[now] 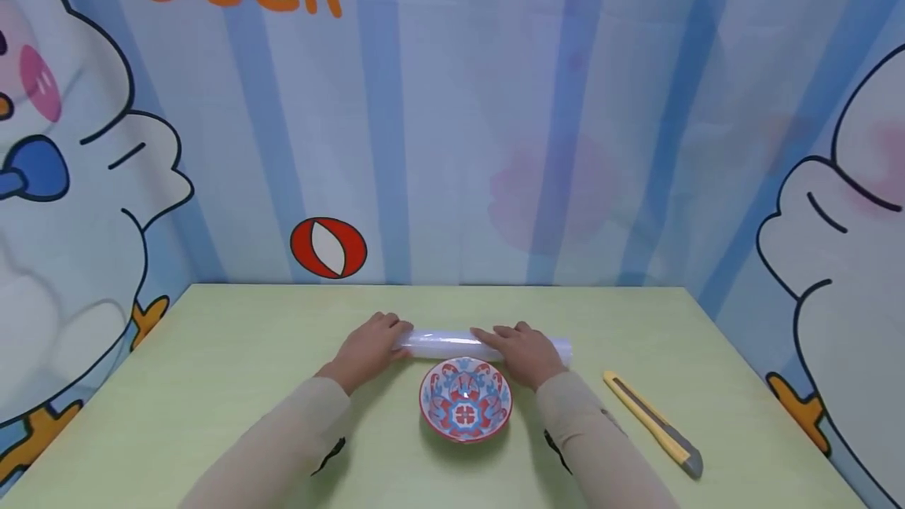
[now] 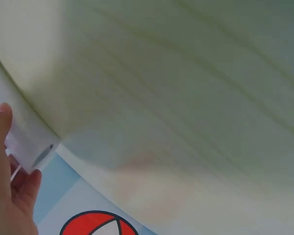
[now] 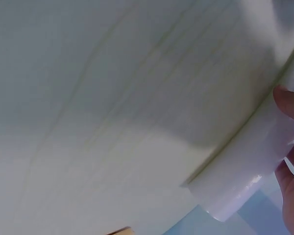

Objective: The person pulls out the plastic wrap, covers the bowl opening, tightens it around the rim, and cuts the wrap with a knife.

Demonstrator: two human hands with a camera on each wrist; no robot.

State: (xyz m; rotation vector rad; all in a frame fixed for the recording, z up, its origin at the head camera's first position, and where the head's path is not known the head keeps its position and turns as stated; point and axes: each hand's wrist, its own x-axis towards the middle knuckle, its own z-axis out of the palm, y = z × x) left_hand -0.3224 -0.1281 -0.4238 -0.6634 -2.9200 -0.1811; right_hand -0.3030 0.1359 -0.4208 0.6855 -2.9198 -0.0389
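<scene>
A roll of clear plastic wrap (image 1: 445, 344) lies crosswise on the table behind a patterned bowl (image 1: 465, 400). My left hand (image 1: 372, 350) grips the roll's left end; in the left wrist view its thumb is on one side and its fingers on the other, near the hollow core (image 2: 43, 155). Farther right along the roll, my right hand (image 1: 525, 353) holds it with thumb and fingers on opposite sides, and the roll's right end (image 3: 220, 198) sticks out past that hand. The red, blue and white bowl stands upright between my forearms, untouched.
A yellow utility knife (image 1: 654, 424) lies at an angle on the pale green table (image 1: 240, 368), right of my right forearm. Behind the table hangs a blue-striped cloth backdrop (image 1: 467, 140) with printed cartoon ducks at both sides.
</scene>
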